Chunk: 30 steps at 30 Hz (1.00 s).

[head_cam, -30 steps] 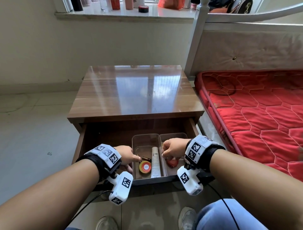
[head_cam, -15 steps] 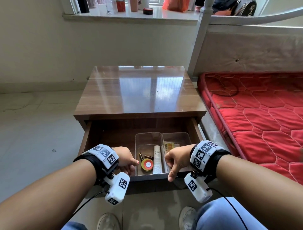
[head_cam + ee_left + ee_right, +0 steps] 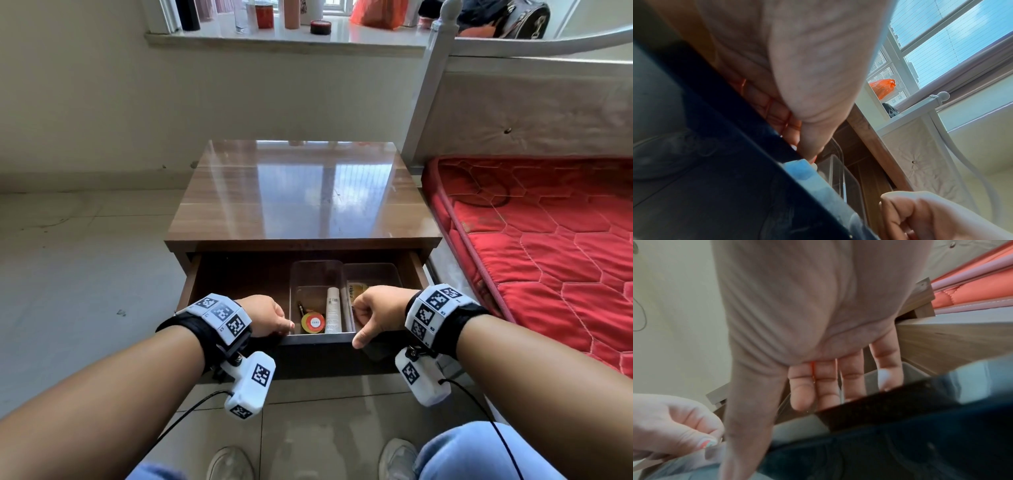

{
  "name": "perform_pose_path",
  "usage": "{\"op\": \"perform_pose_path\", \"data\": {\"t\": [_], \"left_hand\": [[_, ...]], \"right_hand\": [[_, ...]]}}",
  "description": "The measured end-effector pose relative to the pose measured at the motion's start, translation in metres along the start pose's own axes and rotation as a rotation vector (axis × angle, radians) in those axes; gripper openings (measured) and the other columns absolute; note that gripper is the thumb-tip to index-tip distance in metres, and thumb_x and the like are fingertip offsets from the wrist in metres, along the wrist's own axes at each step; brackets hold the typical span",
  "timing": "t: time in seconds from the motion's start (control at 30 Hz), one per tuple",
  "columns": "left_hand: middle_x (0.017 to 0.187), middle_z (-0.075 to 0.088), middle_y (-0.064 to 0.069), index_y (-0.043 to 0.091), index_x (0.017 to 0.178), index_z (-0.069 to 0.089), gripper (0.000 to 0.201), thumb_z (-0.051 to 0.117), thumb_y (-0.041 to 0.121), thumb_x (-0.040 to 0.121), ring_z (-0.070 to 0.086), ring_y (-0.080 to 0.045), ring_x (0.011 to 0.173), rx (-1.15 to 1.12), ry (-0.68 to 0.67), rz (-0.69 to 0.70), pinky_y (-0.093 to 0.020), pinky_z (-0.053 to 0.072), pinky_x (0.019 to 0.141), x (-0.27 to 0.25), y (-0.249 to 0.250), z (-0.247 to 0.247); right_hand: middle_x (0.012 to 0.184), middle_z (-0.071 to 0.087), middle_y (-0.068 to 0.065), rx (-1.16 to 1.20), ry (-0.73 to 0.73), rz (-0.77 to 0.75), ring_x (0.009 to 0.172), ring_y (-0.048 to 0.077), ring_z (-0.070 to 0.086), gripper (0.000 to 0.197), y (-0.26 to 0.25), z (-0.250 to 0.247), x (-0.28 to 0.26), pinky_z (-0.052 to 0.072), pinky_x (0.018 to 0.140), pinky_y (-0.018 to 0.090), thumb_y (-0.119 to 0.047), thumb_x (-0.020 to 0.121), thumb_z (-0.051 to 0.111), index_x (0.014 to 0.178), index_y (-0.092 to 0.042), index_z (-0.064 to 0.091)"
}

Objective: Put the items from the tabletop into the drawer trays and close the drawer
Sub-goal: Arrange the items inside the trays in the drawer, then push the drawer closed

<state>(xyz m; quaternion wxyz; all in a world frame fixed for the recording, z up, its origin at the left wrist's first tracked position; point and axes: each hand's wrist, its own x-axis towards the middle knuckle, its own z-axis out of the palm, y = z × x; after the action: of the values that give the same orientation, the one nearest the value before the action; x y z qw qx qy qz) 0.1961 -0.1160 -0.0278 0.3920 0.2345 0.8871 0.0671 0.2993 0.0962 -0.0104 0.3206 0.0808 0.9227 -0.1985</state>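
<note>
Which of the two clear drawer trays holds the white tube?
The left tray: the white tube lies in it beside a round orange-lidded tin. The right tray shows only a yellowish packet.

Drawer [image 3: 239, 274] open; two clear trays [image 3: 317, 274] inside hold white tube [image 3: 333, 310], round tin [image 3: 312, 322].

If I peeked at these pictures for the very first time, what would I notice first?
Probably the open drawer under the shiny brown tabletop, with the left hand and right hand at its front edge. Between them sit clear trays holding a round orange-and-yellow tin and a white tube. The bright red mattress on the right stands out too.
</note>
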Motion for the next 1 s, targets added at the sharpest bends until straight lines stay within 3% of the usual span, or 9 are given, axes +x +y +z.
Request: {"op": "perform_pose_path", "data": {"t": [0.17, 0.27, 0.33, 0.4, 0.53, 0.63, 0.77, 0.9, 1.0], "left_hand": [[0.076, 0.060, 0.004, 0.018, 0.086, 0.069, 0.033, 0.058, 0.049, 0.086, 0.056, -0.012, 0.079, -0.021, 0.055, 0.063, -0.025, 0.043, 0.075, 0.000, -0.008, -0.014], [0.088, 0.067, 0.007, 0.023, 0.089, 0.070, 0.028, 0.071, 0.048, 0.076, 0.062, -0.010, 0.090, -0.145, 0.085, 0.128, -0.026, 0.047, 0.084, -0.003, -0.013, -0.022], [0.099, 0.067, 0.006, 0.023, 0.102, 0.068, 0.038, 0.080, 0.040, 0.070, 0.063, -0.012, 0.099, -0.190, 0.097, 0.142, -0.028, 0.050, 0.092, -0.005, -0.017, -0.027], [0.109, 0.063, 0.007, 0.026, 0.112, 0.064, 0.050, 0.084, 0.033, 0.066, 0.059, -0.014, 0.109, -0.152, 0.134, 0.131, -0.031, 0.048, 0.099, -0.006, -0.022, -0.032], [0.127, 0.054, 0.003, 0.031, 0.125, 0.056, 0.069, 0.086, 0.034, 0.062, 0.051, -0.018, 0.122, -0.030, 0.300, 0.102, -0.032, 0.043, 0.103, -0.002, -0.035, -0.040], [0.135, 0.040, 0.002, 0.038, 0.134, 0.043, 0.087, 0.086, 0.041, 0.058, 0.035, -0.021, 0.130, -0.008, 0.418, 0.087, -0.036, 0.040, 0.105, 0.000, -0.036, -0.039], [0.148, 0.019, 0.004, 0.047, 0.144, 0.021, 0.110, 0.084, 0.048, 0.054, 0.014, -0.024, 0.140, 0.047, 0.580, 0.064, -0.042, 0.023, 0.116, 0.001, -0.035, -0.036], [0.161, -0.010, 0.006, 0.043, 0.150, 0.005, 0.119, 0.082, 0.052, 0.059, -0.015, -0.022, 0.148, 0.082, 0.574, 0.012, -0.046, 0.004, 0.120, 0.007, -0.036, -0.040], [0.162, -0.011, 0.007, 0.041, 0.151, 0.003, 0.121, 0.081, 0.053, 0.059, -0.016, -0.021, 0.149, 0.075, 0.530, -0.008, -0.048, 0.001, 0.121, 0.012, -0.038, -0.044]], "right_hand": [[0.066, 0.057, -0.008, -0.005, 0.157, 0.035, 0.065, 0.014, 0.054, 0.044, 0.005, -0.006, 0.005, 0.043, 0.062, 0.031, -0.055, 0.060, 0.081, 0.064, -0.024, 0.050], [0.075, 0.060, -0.010, -0.064, 0.267, 0.068, 0.073, 0.014, 0.058, 0.043, 0.006, -0.009, 0.004, 0.044, 0.062, 0.030, -0.060, 0.062, 0.077, 0.071, -0.025, 0.052], [0.092, 0.060, -0.010, -0.052, 0.300, 0.040, 0.091, 0.015, 0.058, 0.045, 0.009, -0.010, 0.003, 0.049, 0.074, 0.033, -0.057, 0.062, 0.079, 0.088, -0.028, 0.056], [0.110, 0.055, -0.008, -0.050, 0.298, 0.001, 0.109, 0.017, 0.051, 0.063, 0.014, -0.013, 0.003, 0.046, 0.093, 0.038, -0.054, 0.057, 0.083, 0.109, -0.031, 0.054], [0.131, 0.042, -0.002, -0.143, 0.371, 0.066, 0.123, 0.023, 0.038, 0.091, 0.026, -0.020, 0.003, 0.036, 0.104, 0.041, -0.053, 0.056, 0.084, 0.134, -0.039, 0.040], [0.142, 0.035, 0.001, -0.148, 0.466, 0.146, 0.133, 0.026, 0.032, 0.107, 0.032, -0.022, 0.005, 0.029, 0.110, 0.042, -0.058, 0.052, 0.083, 0.143, -0.040, 0.030], [0.161, 0.003, 0.005, -0.122, 0.514, 0.197, 0.149, 0.028, -0.001, 0.123, 0.035, -0.022, 0.009, 0.005, 0.121, 0.050, -0.059, 0.052, 0.083, 0.150, -0.041, 0.013], [0.163, -0.016, 0.001, -0.105, 0.477, 0.234, 0.149, 0.023, -0.018, 0.127, 0.035, -0.026, 0.015, -0.005, 0.120, 0.053, -0.058, 0.058, 0.081, 0.153, -0.037, -0.001], [0.164, -0.014, 0.000, -0.102, 0.445, 0.252, 0.150, 0.021, -0.017, 0.128, 0.036, -0.030, 0.019, -0.004, 0.120, 0.055, -0.060, 0.059, 0.080, 0.153, -0.035, -0.002]]}}
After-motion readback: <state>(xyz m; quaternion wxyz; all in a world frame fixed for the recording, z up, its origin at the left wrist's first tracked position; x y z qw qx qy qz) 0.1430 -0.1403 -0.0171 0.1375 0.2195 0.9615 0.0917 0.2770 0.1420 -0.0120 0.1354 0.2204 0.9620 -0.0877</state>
